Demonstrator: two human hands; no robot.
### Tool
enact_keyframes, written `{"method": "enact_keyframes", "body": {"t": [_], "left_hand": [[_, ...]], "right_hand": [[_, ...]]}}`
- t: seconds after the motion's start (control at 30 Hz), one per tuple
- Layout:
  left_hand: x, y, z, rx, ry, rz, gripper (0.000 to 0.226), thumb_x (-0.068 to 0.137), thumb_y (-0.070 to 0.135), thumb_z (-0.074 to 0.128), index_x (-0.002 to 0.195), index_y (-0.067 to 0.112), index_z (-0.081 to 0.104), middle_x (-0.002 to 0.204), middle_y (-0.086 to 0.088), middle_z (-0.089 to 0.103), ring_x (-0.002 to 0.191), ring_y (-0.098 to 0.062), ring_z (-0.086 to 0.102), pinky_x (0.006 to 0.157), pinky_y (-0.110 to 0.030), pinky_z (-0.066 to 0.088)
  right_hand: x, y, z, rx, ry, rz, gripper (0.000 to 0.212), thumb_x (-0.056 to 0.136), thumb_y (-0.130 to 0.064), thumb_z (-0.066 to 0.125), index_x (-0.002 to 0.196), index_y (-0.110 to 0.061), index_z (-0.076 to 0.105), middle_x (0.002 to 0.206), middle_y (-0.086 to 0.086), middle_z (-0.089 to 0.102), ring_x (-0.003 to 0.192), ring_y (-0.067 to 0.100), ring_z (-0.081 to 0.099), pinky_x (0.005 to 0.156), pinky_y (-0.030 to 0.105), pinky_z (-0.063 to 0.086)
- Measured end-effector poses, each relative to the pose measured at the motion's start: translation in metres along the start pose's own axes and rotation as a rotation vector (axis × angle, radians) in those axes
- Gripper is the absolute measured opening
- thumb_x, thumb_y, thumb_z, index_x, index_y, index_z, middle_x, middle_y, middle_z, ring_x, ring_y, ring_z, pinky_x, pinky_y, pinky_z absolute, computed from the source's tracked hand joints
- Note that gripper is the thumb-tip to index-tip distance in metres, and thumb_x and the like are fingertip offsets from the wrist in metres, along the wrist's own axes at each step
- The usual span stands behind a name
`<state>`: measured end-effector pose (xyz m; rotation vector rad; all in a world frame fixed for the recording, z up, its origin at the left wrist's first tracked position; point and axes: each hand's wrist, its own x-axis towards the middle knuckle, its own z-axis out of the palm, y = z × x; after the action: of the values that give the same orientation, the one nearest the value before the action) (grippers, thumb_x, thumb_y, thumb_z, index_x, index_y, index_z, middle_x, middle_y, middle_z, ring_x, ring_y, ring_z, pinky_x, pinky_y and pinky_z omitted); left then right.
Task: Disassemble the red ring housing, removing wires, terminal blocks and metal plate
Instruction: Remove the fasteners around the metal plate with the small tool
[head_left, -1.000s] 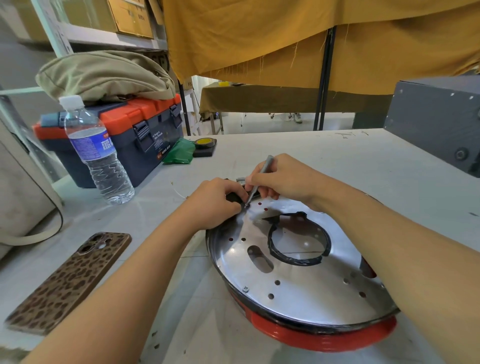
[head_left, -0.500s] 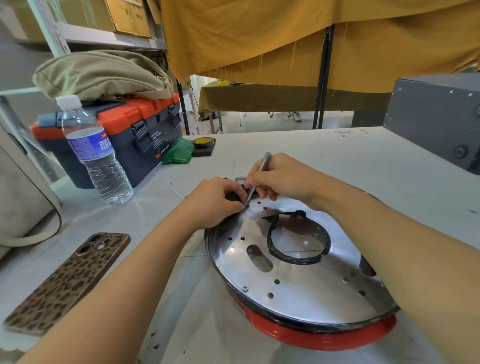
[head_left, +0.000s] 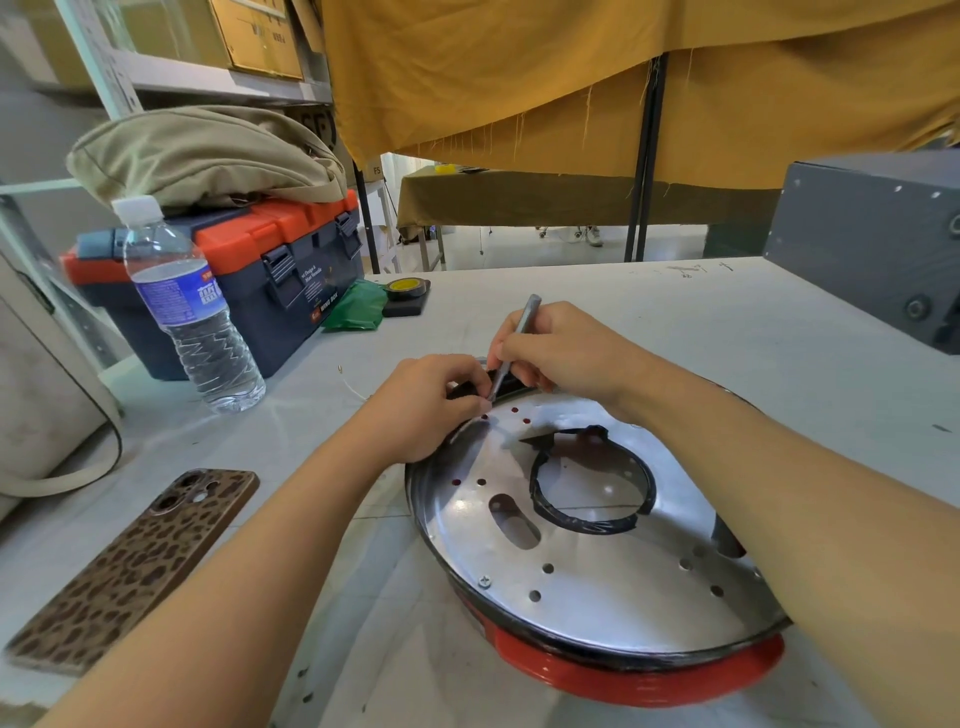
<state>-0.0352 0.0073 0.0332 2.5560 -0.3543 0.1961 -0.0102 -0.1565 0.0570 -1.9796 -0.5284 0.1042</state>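
Note:
The red ring housing (head_left: 644, 675) lies on the table in front of me, its top covered by a shiny round metal plate (head_left: 597, 587) with several holes and a black-taped centre opening (head_left: 587, 525). One screw (head_left: 484, 581) shows near the plate's front-left edge. My right hand (head_left: 561, 353) holds a thin grey screwdriver (head_left: 511, 343) like a pen, tip down at the plate's far-left rim. My left hand (head_left: 426, 405) pinches a small black part at that rim, right beside the tip. What lies under my fingers is hidden.
A water bottle (head_left: 187, 312) and an orange-and-navy toolbox (head_left: 270, 270) with a khaki bag (head_left: 202, 156) on it stand at the left. A leopard-print phone (head_left: 135, 566) lies front left. Tape roll (head_left: 408, 287) and green cloth (head_left: 356, 312) lie behind; a grey box (head_left: 872, 244) sits at right.
Both hands stay at the plate's far-left rim with only slight shifts; the screwdriver keeps its tip at the same spot.

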Motion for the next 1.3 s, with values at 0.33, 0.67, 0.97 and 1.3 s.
{"method": "enact_keyframes", "body": {"t": [0.33,0.67,0.97,1.3], "left_hand": [[-0.002,-0.001,0.001,-0.195,0.28,0.031,0.001,0.087,0.016,0.063,0.086,0.017,0.063,0.099,0.006,0.065,0.092,-0.008,0.06,0.081,-0.012,0.046],[-0.01,-0.015,-0.023,-0.369,0.33,-0.046,0.004,0.081,0.018,0.073,0.083,0.017,0.069,0.077,0.005,0.069,0.068,-0.002,0.062,0.062,-0.009,0.047],[-0.044,-0.046,-0.036,-0.191,0.119,-0.052,0.009,0.077,0.017,0.076,0.076,0.024,0.071,0.071,0.009,0.069,0.063,0.0,0.06,0.064,-0.007,0.046],[-0.075,-0.056,-0.035,0.294,-0.122,0.071,0.016,0.085,0.011,0.063,0.094,0.018,0.074,0.093,0.001,0.067,0.085,-0.013,0.058,0.079,-0.02,0.043]], "right_hand": [[-0.001,-0.01,-0.004,0.011,0.254,-0.054,0.022,0.096,-0.024,0.054,0.079,-0.013,0.063,0.06,0.0,0.054,0.055,0.011,0.049,0.06,0.025,0.042],[-0.018,-0.037,-0.012,-0.198,0.004,-0.09,0.024,0.102,-0.026,0.04,0.093,-0.016,0.06,0.069,0.01,0.071,0.052,0.014,0.066,0.055,0.02,0.055],[-0.052,-0.007,0.008,-0.773,-0.25,-0.152,0.02,0.097,-0.035,0.047,0.113,-0.027,0.055,0.097,-0.008,0.06,0.076,0.004,0.05,0.065,0.017,0.038],[-0.058,0.004,0.003,-0.808,-0.218,-0.106,0.024,0.094,-0.042,0.05,0.114,-0.029,0.053,0.098,0.0,0.063,0.085,0.017,0.058,0.075,0.033,0.047]]}}
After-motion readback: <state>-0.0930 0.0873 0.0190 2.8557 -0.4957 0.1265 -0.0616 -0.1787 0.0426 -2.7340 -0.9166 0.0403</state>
